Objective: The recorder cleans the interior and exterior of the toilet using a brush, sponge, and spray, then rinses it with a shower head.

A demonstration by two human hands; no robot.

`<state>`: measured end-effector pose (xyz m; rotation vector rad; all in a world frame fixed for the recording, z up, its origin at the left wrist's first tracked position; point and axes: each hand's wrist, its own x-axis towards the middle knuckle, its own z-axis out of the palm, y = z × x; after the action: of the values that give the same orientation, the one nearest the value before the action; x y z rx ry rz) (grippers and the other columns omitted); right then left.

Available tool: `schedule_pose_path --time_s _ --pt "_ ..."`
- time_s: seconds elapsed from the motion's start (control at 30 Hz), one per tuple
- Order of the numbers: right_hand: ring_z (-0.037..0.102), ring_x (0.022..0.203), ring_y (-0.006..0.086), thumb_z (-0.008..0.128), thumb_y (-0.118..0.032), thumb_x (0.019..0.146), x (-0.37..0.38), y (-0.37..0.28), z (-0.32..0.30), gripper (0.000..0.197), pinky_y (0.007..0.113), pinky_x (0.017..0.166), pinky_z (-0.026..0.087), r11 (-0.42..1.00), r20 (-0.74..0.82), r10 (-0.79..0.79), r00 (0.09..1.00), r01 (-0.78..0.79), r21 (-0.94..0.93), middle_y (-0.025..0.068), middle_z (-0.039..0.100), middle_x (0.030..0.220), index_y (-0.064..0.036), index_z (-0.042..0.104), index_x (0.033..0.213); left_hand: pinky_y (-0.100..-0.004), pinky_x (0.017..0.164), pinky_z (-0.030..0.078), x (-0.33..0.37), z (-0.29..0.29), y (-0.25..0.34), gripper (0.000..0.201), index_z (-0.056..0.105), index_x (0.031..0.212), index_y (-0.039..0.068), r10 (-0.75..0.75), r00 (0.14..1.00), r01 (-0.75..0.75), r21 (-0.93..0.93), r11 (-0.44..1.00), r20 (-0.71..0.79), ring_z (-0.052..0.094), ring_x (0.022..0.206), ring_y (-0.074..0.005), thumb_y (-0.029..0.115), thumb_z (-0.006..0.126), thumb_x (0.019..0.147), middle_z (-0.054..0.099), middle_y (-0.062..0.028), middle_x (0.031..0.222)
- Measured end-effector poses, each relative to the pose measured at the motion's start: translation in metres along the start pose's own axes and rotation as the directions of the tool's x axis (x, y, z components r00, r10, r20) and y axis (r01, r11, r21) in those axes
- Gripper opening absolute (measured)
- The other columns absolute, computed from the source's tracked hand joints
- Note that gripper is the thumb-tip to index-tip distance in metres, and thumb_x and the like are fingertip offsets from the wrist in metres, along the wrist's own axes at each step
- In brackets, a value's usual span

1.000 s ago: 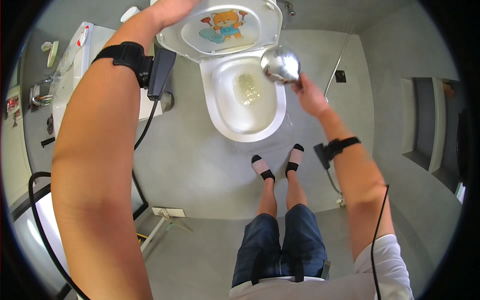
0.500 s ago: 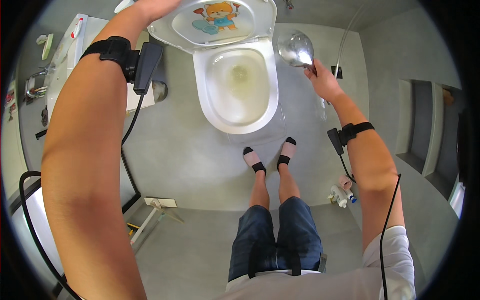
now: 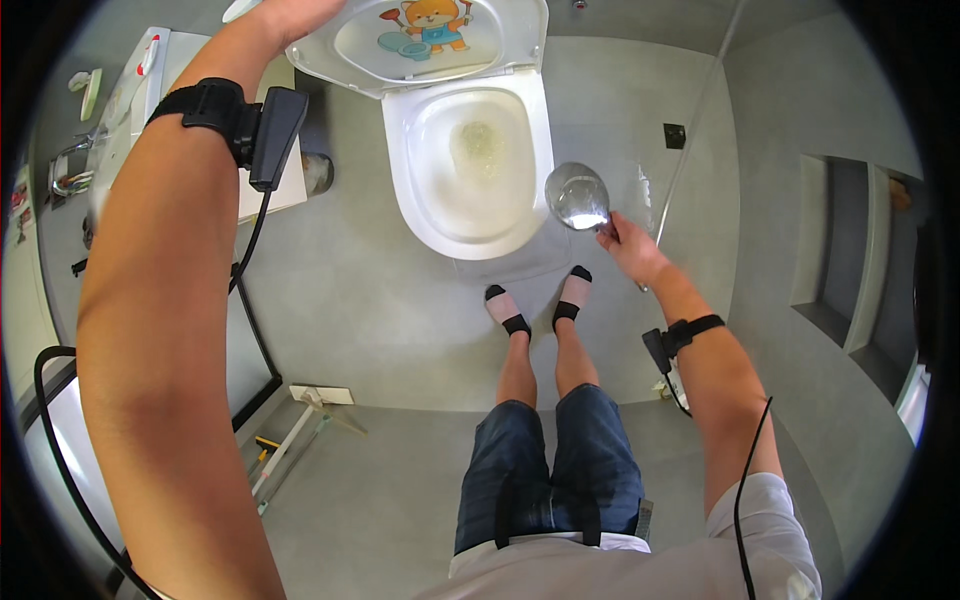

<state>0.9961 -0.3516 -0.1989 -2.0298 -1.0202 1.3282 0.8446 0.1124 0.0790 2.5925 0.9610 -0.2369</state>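
Observation:
My right hand (image 3: 630,250) is closed round the handle of a round, chrome shower head (image 3: 578,196). The shower head is held just right of the white toilet bowl (image 3: 400,170), its shiny back showing. From the handle a thin hose (image 3: 690,150) runs up along the right. The toilet lid (image 3: 350,50) is raised and bears a cartoon animal sticker (image 3: 435,28). At the top edge my left hand (image 3: 300,15) reaches beside the raised lid; its fingers are cut off by the frame. Yellowish water (image 3: 480,150) lies in the bowl.
A washbasin counter (image 3: 185,50) with a tap (image 3: 70,180) is on the left. Below it stands a squeegee-like mop (image 3: 320,395) near a glass panel's black frame (image 3: 262,400). On the right are wall niches (image 3: 845,240) and a black floor drain (image 3: 675,136).
My right hand has brought the shower head down toward me, from beside the bowl's back to beside its front part. The left arm has shifted slightly left.

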Motion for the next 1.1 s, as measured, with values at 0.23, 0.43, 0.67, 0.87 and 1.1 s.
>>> schedule_pose_path --time_s 0.23,0.43,0.67,0.87,1.1 --pt "0.062 0.094 0.037 0.061 -0.024 0.101 -0.027 -0.004 0.033 0.03 0.041 0.089 0.05 0.99 -0.008 0.119 0.993 -0.118 0.078 0.0207 0.066 0.099 0.0014 0.053 0.115 -0.0375 0.119 0.034 -0.006 -0.002 0.005 0.066 0.052 0.144 -0.002 -0.047 0.999 0.047 0.01 0.999 -0.005 0.049 0.138 -0.0363 0.051 0.032 0.109 0.053 -0.0243 0.147" --pt "0.063 0.094 0.0376 0.062 -0.02 0.1 -0.032 0.015 0.035 0.027 0.042 0.087 0.05 0.982 -0.12 0.153 0.981 -0.138 0.125 0.0224 0.066 0.102 0.0011 0.052 0.114 -0.0372 0.119 0.033 -0.024 -0.008 0.029 0.066 0.051 0.145 -0.001 -0.051 0.998 0.055 -0.128 0.99 0.034 0.048 0.139 -0.0356 0.051 0.035 0.108 0.053 -0.0237 0.148" --pt "0.064 0.099 0.038 0.068 -0.015 0.088 -0.046 -0.021 0.121 0.025 0.048 0.086 0.047 0.874 0.181 -0.185 0.966 0.246 -0.419 0.0166 0.064 0.096 -0.0065 0.059 0.11 -0.0369 0.118 0.034 0.008 0.004 -0.017 0.065 0.053 0.144 -0.001 0.073 0.997 -0.074 -0.053 0.996 -0.02 0.049 0.138 -0.0357 0.05 0.036 0.108 0.053 -0.0237 0.148" --pt "0.061 0.108 0.0213 0.056 -0.013 0.09 -0.028 -0.074 0.184 0.021 0.038 0.092 0.042 0.587 0.317 -0.515 0.796 0.598 -0.546 0.003 0.062 0.104 -0.0114 0.061 0.111 -0.0369 0.117 0.035 0.003 0.004 -0.014 0.064 0.054 0.143 -0.001 0.019 0.999 -0.019 -0.006 1.0 -0.027 0.051 0.137 -0.0358 0.05 0.035 0.108 0.055 -0.0243 0.146" --pt "0.06 0.103 0.0215 0.054 -0.013 0.092 0.004 -0.129 0.197 0.018 0.039 0.089 0.042 0.564 0.311 -0.554 0.772 0.623 -0.542 0.003 0.061 0.1 -0.0119 0.061 0.109 -0.0376 0.115 0.037 0.008 0.007 -0.015 0.061 0.057 0.139 0.0 0.051 0.999 -0.05 -0.116 0.992 -0.003 0.053 0.133 -0.0369 0.047 0.035 0.109 0.059 -0.0246 0.141"
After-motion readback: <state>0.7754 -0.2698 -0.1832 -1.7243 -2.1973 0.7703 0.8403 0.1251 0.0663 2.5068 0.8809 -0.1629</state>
